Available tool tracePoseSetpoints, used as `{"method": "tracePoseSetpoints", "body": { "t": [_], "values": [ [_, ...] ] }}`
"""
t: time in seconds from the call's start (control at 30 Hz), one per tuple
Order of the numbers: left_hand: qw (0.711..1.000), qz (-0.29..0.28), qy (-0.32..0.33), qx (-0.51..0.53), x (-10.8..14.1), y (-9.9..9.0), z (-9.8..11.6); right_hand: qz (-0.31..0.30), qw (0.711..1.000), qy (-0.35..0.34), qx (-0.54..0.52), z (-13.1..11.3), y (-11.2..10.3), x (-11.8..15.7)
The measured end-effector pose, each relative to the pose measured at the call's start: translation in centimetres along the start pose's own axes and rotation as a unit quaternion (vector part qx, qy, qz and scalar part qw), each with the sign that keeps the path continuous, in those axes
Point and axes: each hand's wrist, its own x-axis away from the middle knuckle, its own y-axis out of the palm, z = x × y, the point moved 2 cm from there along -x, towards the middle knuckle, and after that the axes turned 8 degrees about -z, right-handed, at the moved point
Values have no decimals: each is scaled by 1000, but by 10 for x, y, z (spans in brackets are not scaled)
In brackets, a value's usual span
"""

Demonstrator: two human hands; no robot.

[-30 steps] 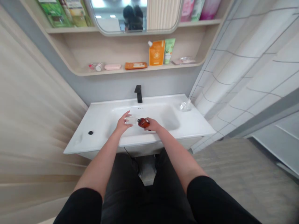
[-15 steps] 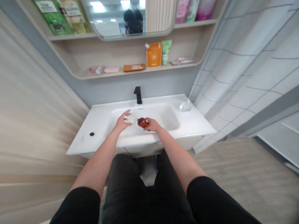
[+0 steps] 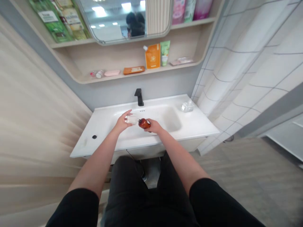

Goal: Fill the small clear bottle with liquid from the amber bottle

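Over the sink basin [image 3: 163, 121], my left hand [image 3: 122, 121] is closed around a clear transparent bottle [image 3: 132, 119] lying on its side. My right hand [image 3: 154, 126] grips a brown bottle [image 3: 144, 123], tilted nearly level with its dark neck pointing left. The two bottle mouths meet or nearly meet; whether they touch I cannot tell. Any liquid passing between them is too small to make out. Behind the hands stands a black faucet [image 3: 139, 97].
A clear container [image 3: 187, 106] stands on the counter's right end, and a small black round piece [image 3: 94, 136] lies at its left. Above, the shelf [image 3: 106, 78] carries an orange pouch [image 3: 152, 56], a green tube [image 3: 165, 53] and a pink bar [image 3: 112, 73]. A mirror [image 3: 113, 22] hangs over it.
The camera view has tilted and shifted slightly. Both hands keep their hold on the bottles over the basin, with hardly any movement between them.
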Motion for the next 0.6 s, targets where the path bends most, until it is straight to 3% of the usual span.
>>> {"method": "tracePoseSetpoints", "body": {
  "t": [0.6],
  "values": [
    [995, -36, 49, -74, -13, -9, 24, 9, 998, -15, -61, -7, -2, 6]
  ]
}}
